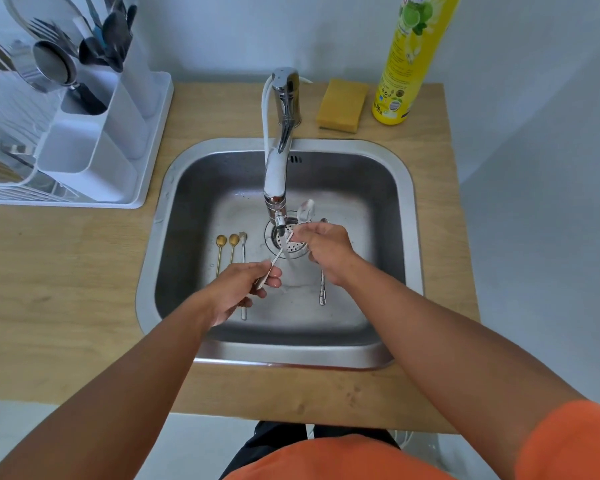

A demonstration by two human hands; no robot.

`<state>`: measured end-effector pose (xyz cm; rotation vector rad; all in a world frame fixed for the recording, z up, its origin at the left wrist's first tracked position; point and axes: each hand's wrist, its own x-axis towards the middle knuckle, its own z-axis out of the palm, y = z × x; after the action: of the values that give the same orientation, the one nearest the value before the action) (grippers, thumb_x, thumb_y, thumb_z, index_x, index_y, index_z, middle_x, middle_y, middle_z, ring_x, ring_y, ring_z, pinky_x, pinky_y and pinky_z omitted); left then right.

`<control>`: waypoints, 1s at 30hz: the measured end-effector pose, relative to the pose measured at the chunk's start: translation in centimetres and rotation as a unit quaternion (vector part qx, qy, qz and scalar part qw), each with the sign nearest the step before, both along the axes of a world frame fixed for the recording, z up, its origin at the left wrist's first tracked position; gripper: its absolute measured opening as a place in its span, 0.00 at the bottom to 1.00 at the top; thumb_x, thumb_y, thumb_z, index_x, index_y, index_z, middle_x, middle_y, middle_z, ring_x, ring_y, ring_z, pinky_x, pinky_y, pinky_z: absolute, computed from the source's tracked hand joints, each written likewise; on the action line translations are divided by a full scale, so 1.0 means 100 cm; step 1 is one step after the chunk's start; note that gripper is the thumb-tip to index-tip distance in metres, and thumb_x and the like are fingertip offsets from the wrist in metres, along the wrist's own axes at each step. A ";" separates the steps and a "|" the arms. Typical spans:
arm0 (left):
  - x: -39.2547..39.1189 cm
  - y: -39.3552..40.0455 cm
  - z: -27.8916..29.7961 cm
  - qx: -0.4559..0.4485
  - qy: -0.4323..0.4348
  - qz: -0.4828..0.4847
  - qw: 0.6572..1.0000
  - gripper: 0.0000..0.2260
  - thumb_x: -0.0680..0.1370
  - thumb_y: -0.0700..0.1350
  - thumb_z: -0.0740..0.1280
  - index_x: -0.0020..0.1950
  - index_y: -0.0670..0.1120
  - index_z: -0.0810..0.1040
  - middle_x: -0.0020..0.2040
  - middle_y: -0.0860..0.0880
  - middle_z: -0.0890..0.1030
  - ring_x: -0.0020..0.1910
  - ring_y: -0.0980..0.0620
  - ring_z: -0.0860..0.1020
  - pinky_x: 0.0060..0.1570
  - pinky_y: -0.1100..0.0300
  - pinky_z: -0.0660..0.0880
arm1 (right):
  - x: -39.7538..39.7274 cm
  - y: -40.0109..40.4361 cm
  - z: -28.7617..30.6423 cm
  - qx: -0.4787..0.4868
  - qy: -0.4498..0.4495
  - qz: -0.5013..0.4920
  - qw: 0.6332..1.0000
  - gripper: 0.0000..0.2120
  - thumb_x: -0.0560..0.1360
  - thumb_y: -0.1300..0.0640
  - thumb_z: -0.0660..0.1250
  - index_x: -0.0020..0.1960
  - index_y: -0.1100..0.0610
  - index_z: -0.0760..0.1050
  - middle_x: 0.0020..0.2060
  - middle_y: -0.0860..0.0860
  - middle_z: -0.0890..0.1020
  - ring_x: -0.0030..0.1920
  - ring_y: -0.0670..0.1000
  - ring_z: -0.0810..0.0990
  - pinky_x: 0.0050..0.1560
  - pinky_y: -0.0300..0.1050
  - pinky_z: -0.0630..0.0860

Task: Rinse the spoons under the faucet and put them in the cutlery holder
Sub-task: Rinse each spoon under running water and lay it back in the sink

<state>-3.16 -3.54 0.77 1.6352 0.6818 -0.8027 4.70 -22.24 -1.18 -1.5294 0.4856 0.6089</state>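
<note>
L hand (pixel 243 289) pinches the handle end of a silver spoon (pixel 280 250) btwn thumb & curled fingers; the spoon slants up-right into the water under the faucet (pixel 278 168), its bowl end hidden in the R hand (pixel 321 247). R grip is curled round that end, fingers bent, right over the drain (pixel 293 244). Spoon looks thin, shiny, wet; stream blurs its middle.

Other spoons lie on the sink (pixel 388 344) floor: 2 gold spoons (pixel 221 243) w/ small round bowls & long thin stems, side by side near the sink's left wall, bowls toward the back; just right of them a silver one (pixel 243 247), its stem partly under the L hand. A big spoon (pixel 307 210) sits behind the R hand, bowl up toward the back. One more handle (pixel 322 289) shows below the R wrist.

Holder (pixel 94 157), white, stands in a rack at the desk's (pixel 66 271) back-left corner; rear slots hold dark utensils, front slot looks bare. Sponge (pixel 342 105) & yellow bottle (pixel 407 60) at back edge, right of faucet.
</note>
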 end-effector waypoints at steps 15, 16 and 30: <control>0.012 -0.031 0.003 -0.123 0.031 0.072 0.989 0.10 0.82 0.56 0.69 0.53 0.51 0.85 0.43 0.53 0.81 0.45 0.50 0.74 0.48 0.53 0.72 | -0.021 -0.001 -0.003 0.076 0.025 0.036 0.996 0.02 0.77 0.54 0.75 0.46 0.51 0.86 0.34 0.45 0.83 0.37 0.47 0.72 0.31 0.39 0.68; 0.012 -0.031 0.003 -0.126 0.031 0.069 0.989 0.10 0.82 0.56 0.69 0.53 0.52 0.85 0.43 0.53 0.82 0.45 0.50 0.74 0.49 0.53 0.72 | -0.021 -0.001 -0.002 0.084 0.027 0.041 0.995 0.02 0.77 0.53 0.75 0.48 0.52 0.86 0.36 0.47 0.84 0.37 0.47 0.72 0.31 0.39 0.68; -0.008 -0.027 0.012 -0.173 0.018 0.056 0.983 0.14 0.85 0.56 0.64 0.56 0.51 0.87 0.47 0.52 0.84 0.45 0.51 0.81 0.52 0.51 0.77 | -0.003 -0.004 0.004 0.168 0.066 -0.045 0.983 0.14 0.77 0.59 0.75 0.61 0.62 0.82 0.47 0.54 0.85 0.31 0.43 0.68 0.26 0.36 0.64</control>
<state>-3.94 -6.23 1.99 1.2616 0.6150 -0.8199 4.44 -22.67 -0.81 -1.1467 0.5209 0.6857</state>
